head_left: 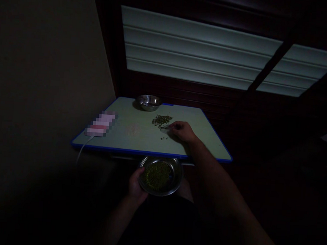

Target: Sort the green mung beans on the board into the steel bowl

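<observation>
My left hand (137, 187) grips the rim of a metal bowl (178, 175), held just below the table's front edge. Inside it lies a heap of small green beans (157, 175), which look like mung beans. Over the tabletop, my right hand (182, 131) is closed on a small thin clear piece (165, 129); its exact kind is hard to make out in the dim light. Its edge is at the near side of a loose pile of beans (161, 119). A few stray beans (164, 138) lie closer to me.
A second metal bowl (148, 107) stands at the table's back left. On the left side of the pale, blue-edged table (140, 145) lies a blurred-out device (100, 124) with a white cable (81, 149). Behind the table is a dark wooden slatted panel (190, 50).
</observation>
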`<state>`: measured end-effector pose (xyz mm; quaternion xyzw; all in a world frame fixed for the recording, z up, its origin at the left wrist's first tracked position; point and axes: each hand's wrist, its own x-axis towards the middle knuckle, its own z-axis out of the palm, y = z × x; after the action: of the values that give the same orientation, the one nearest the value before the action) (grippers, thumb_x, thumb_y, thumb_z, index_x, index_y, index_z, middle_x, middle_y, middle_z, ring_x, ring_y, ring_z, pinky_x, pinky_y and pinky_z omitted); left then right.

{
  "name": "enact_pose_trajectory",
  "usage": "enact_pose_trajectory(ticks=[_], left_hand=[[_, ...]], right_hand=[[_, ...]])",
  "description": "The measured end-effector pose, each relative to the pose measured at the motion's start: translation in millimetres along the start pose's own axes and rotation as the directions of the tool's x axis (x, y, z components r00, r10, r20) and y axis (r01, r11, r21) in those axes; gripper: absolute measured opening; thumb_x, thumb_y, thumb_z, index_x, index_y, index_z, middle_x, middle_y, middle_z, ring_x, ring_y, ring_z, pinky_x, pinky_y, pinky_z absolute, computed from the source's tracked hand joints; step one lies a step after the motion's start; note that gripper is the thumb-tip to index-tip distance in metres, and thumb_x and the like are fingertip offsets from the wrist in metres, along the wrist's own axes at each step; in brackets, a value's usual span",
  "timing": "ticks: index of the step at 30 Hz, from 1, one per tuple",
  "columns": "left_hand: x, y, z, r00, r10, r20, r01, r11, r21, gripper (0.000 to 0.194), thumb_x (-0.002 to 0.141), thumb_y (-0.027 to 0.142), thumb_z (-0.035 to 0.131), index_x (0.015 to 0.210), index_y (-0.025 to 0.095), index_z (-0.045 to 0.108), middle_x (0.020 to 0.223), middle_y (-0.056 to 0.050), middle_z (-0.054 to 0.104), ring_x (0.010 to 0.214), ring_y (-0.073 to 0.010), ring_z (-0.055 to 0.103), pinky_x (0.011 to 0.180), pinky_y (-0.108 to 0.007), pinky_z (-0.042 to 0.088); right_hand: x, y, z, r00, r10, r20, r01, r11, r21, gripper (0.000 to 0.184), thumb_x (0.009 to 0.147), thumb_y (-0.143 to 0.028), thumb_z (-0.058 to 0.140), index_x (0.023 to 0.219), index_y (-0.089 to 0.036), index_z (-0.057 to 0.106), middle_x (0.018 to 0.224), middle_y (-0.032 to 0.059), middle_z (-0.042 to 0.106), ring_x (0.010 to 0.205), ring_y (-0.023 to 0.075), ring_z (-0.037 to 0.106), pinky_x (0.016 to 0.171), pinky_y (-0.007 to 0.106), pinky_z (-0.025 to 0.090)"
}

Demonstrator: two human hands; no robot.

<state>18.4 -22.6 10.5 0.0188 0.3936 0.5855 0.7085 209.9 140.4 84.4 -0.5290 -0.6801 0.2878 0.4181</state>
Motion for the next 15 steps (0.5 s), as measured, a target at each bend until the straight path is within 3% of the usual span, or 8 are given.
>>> enact_pose_trajectory(ticks=[10, 15], left_hand=[[-1, 1, 2.2, 0.999, 0.037, 0.018, -0.037, 0.999, -0.018, 0.02, 0.072, 0.022, 0.058, 0.083, 0.013, 0.071, 0.076, -0.01, 0.074, 0.075, -0.0248, 0.069, 0.072, -0.037, 0.056], [-3, 2, 6.9, 0.999, 0.047, 0.028, -0.046, 0.999, -0.013, 0.019, 0.073, 0.022, 0.058, 0.08, 0.011, 0.071, 0.077, -0.01, 0.074, 0.074, -0.0236, 0.069, 0.071, -0.036, 0.055]], right_hand=[[-5, -13, -1, 0.988, 0.056, 0.147, -0.051, 0.998, -0.043, 0.021, 0.063, -0.033, 0.068, 0.067, -0.013, 0.065, 0.059, 0.0003, 0.06, 0.052, 0.0092, 0.047, 0.053, 0.024, 0.038], [-15, -20, 5, 0.972, 0.085, 0.219, -0.082, 0.996, -0.024, 0.018, 0.064, -0.031, 0.067, 0.069, -0.014, 0.064, 0.057, 0.0002, 0.06, 0.05, 0.0094, 0.049, 0.049, 0.022, 0.037]])
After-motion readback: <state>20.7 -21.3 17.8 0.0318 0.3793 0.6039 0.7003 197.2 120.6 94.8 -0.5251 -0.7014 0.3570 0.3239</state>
